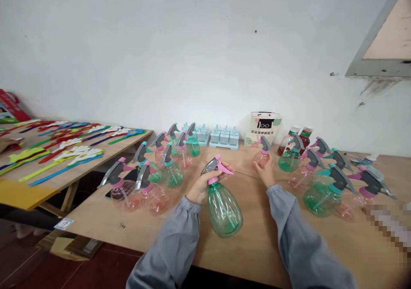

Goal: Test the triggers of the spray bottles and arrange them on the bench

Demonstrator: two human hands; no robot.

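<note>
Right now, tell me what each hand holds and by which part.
Left hand grips the green spray bottle at its neck, under the pink trigger head. Right hand clasps the lower body of a pink spray bottle.

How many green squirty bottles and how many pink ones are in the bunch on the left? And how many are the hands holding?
Green spray bottles in the left bunch: 4
Pink spray bottles in the left bunch: 4
Held: 2, a green bottle in the left hand and a pink bottle in the right hand
Total: 10
</note>
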